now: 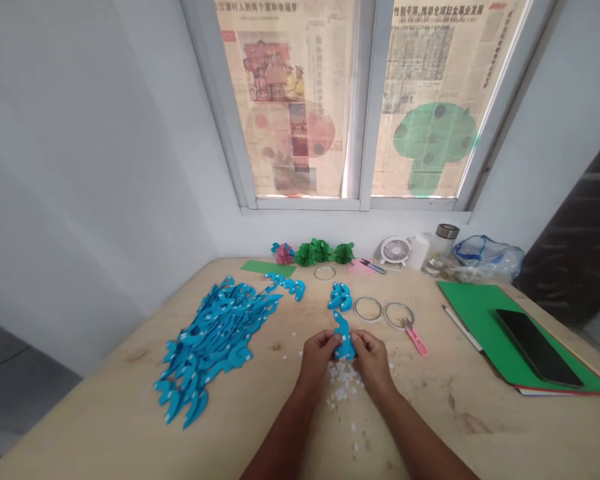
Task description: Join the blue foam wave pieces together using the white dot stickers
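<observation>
Both hands meet at the middle of the table around one curved blue piece [344, 337] with small white squares on it. My left hand [321, 353] pinches its left edge, and my right hand [371, 357] pinches its right edge. Small white scraps [344, 380] lie scattered between my wrists. Just beyond the held piece is a small cluster of similar blue pieces [340, 296]. A large heap of blue pieces [215, 333] spreads over the table's left side, with a short row of them [287, 284] at its far end.
Wire rings [368, 309] and pink-handled snips [416, 339] lie right of centre. A pen [463, 328], green sheets [467, 300] and a black phone [537, 347] are at the right. Folded paper figures [321, 251], a fan [395, 251] and a bottle [440, 250] stand along the wall.
</observation>
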Demonstrator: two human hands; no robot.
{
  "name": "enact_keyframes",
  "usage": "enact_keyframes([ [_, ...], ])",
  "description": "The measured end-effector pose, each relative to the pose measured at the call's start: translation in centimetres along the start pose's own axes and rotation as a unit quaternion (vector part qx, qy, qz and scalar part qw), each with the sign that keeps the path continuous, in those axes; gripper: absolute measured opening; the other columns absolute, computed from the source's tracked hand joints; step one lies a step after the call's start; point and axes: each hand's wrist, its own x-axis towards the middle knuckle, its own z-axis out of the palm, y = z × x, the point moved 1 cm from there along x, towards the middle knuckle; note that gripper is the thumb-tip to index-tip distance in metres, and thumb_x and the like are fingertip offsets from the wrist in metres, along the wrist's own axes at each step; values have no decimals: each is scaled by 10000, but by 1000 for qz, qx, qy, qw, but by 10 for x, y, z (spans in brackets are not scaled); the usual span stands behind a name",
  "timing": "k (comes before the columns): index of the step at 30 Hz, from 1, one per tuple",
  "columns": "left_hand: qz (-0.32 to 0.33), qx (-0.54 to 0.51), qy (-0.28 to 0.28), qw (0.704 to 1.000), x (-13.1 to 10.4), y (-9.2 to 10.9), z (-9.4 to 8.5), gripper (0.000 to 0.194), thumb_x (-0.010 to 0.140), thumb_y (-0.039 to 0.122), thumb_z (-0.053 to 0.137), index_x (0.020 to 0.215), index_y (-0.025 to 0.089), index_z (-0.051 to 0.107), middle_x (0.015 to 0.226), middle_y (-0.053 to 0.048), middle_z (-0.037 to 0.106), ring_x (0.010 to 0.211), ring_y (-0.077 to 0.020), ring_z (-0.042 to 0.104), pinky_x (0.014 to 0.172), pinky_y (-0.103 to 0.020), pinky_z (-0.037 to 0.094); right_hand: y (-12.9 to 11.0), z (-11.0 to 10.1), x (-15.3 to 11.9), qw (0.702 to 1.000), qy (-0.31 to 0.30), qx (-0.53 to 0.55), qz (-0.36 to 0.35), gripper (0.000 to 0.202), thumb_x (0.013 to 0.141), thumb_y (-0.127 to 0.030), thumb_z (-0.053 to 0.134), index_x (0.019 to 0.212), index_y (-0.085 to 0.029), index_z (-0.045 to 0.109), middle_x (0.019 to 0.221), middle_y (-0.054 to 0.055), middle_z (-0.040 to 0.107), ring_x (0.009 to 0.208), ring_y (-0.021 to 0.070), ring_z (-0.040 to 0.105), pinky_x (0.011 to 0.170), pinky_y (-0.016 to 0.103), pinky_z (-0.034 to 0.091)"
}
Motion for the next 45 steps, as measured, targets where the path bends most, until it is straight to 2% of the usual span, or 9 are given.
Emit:
enact_keyframes([
  [10,-2,-7,-5,1000,-1,-1,1,321,504,410,729,627,123,655,536,-12,594,463,-94,480,457,-207,364,3,0,2,1000,16,-3,0,360,700,-487,607,739,-136,678,567,31,620,566,166,555,523,253,435],
  [14,20,-7,12,1000,-1,2,0,277,529,382,716,606,127,639,559,-26,618,487,-104,508,474,-210,391,2,-1,2,1000,18,-2,2,336,704,-464,612,762,-140,680,565,24,609,575,164,550,532,254,432],
  [18,24,2,2,1000,-3,3,-1,247,548,362,708,605,131,641,574,-27,629,503,-105,517,504,-218,411,-2,-1,0,1000,15,13,3,305,702,-438,620,753,-144,680,589,20,615,573,151,539,552,254,426],
  [24,-1,-17,-11,1000,-1,1,-2,275,545,378,720,639,126,663,603,-34,648,530,-111,542,523,-222,413,-3,-2,0,999,33,32,8,272,726,-408,598,716,-145,669,604,4,603,542,118,497,539,237,397],
  [29,-12,-29,-11,999,-2,3,0,314,528,400,739,637,115,664,600,-43,644,544,-120,551,531,-231,418,-1,-3,1,996,28,78,29,250,712,-397,617,716,-152,666,548,-15,563,537,116,500,552,236,400],
  [35,-39,-48,-16,998,-6,9,2,348,498,416,756,649,112,674,618,-61,655,570,-134,567,537,-237,423,-2,-2,1,990,17,123,64,242,674,-400,652,681,-158,653,563,-12,582,544,119,507,559,239,406],
  [45,-30,-61,-11,998,-5,6,4,369,504,411,755,700,107,688,633,-62,665,552,-133,566,571,-261,445,0,-3,2,997,3,69,45,277,700,-426,624,692,-154,677,561,5,599,560,139,520,565,259,421],
])
